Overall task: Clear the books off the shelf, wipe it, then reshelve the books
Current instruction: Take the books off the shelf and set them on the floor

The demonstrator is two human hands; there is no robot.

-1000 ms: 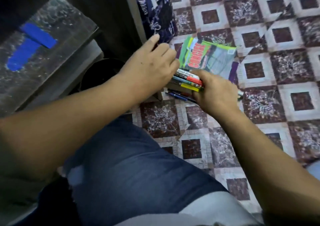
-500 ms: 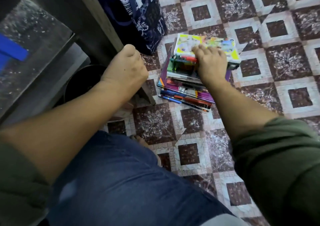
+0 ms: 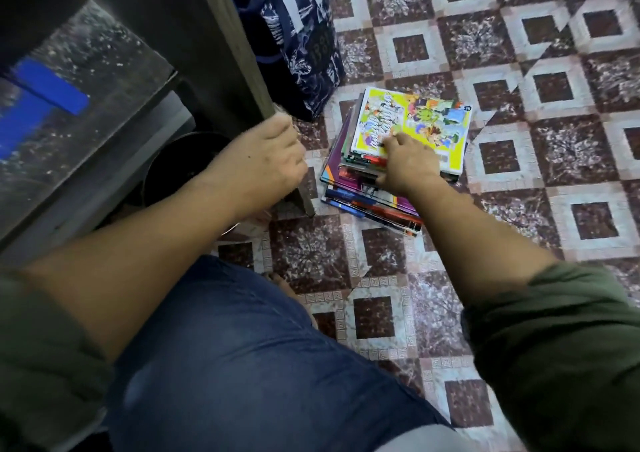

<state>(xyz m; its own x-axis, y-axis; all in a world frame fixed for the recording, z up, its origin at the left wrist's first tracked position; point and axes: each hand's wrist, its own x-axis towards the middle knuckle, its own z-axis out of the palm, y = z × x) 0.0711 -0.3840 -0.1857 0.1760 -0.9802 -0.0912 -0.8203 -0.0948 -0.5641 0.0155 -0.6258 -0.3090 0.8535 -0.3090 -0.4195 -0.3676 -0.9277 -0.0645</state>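
Note:
A stack of books point(image 3: 372, 204) lies on the tiled floor, topped by a yellow comic point(image 3: 419, 119). My right hand point(image 3: 408, 166) is at the stack's near edge, with its fingertips on the yellow cover and its thumb against the spines of the upper books. My left hand point(image 3: 266, 161) grips the front edge of the shelf's dark side panel point(image 3: 239, 53). To the left is a speckled shelf board point(image 3: 104, 60) with blue tape point(image 3: 52, 86) on it; no books show there.
A dark blue patterned bag point(image 3: 298, 36) leans against the panel just behind the stack. A black round container point(image 3: 176, 166) sits under the shelf board. My knee in blue jeans point(image 3: 242, 347) fills the lower middle. Patterned floor tiles point(image 3: 554, 140) spread to the right.
The books that both hands were setting down now lie as one stack under my right hand. My left hand left them and took hold of the panel's edge. The view shifted.

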